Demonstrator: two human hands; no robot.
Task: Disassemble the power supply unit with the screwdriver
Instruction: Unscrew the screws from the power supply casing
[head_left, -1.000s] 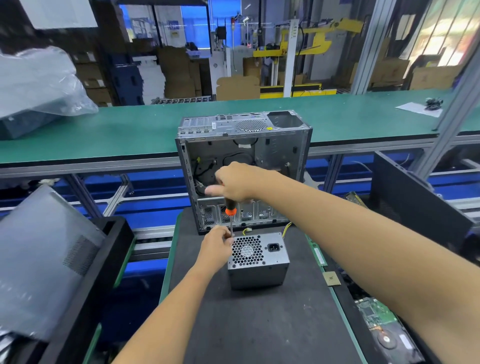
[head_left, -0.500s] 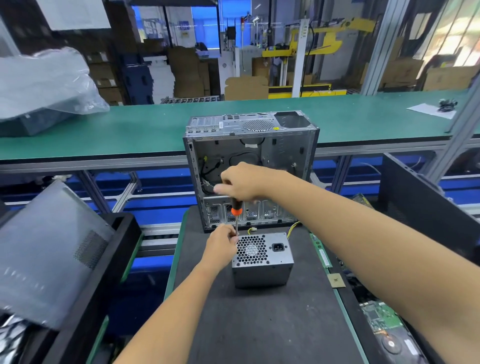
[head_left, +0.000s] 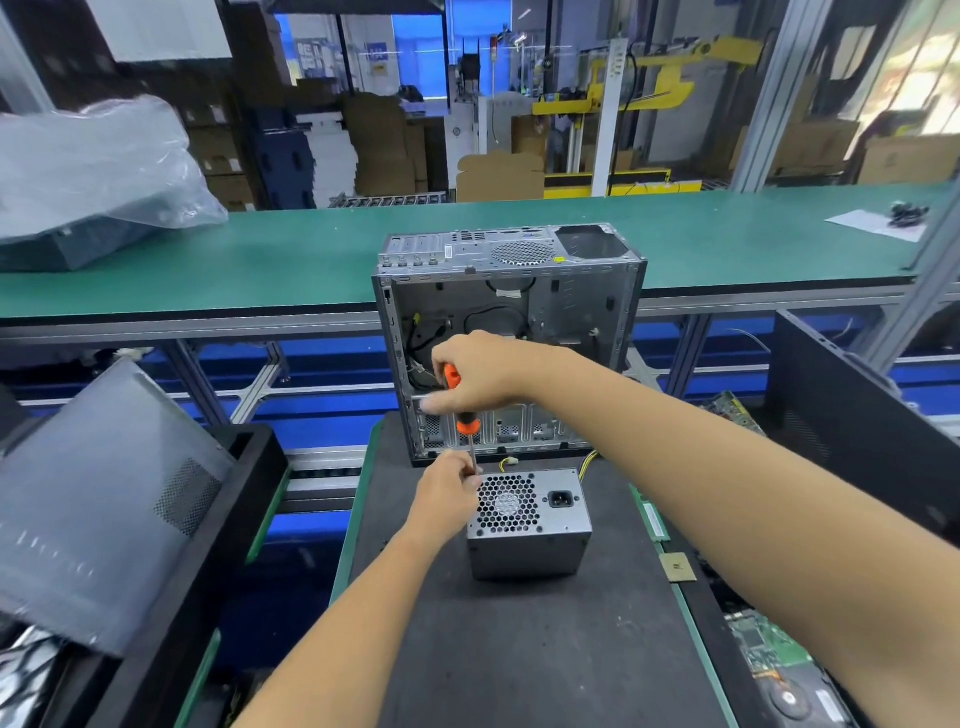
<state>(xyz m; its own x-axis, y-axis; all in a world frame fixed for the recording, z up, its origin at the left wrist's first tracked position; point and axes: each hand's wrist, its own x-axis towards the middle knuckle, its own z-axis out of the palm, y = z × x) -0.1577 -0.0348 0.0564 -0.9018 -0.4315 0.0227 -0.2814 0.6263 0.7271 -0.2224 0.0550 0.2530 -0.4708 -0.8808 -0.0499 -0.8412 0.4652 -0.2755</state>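
- Where the person stands, a dark mat (head_left: 519, 649) covers a narrow work table with green edging, and a long green conveyor bench (head_left: 260, 260) crosses behind it, with factory racks, cardboard boxes and yellow machinery beyond.
- At the mat's far edge stands an open computer case (head_left: 511, 332), its bare interior facing the person; grey panels in plastic film lean in a black bin (head_left: 156, 571) off the mat's left edge, and circuit boards (head_left: 769, 649) lie off its right edge.
- A clear plastic bag (head_left: 88, 171) covers something at the bench's left end.
- Near the middle of the mat, toward its far edge and just in front of the case, sits the power supply unit (head_left: 530, 525): a grey metal box stood on end, its honeycomb fan grille and mains socket facing up, a blank side wall facing the person.
- Yellow wires show between the unit's far right corner and the case.
- An orange-and-black screwdriver (head_left: 466, 426) stands nearly upright, handle up, shaft pointing down to the unit's far left top corner.
- Clenched around the handle from above is the right hand (head_left: 478, 374); its lowest fingers are motion-blurred.
- Beside the unit's left top edge, the left hand (head_left: 447, 493) has its fingertips pinched on the shaft close to the tip; whether it also touches the unit cannot be told.
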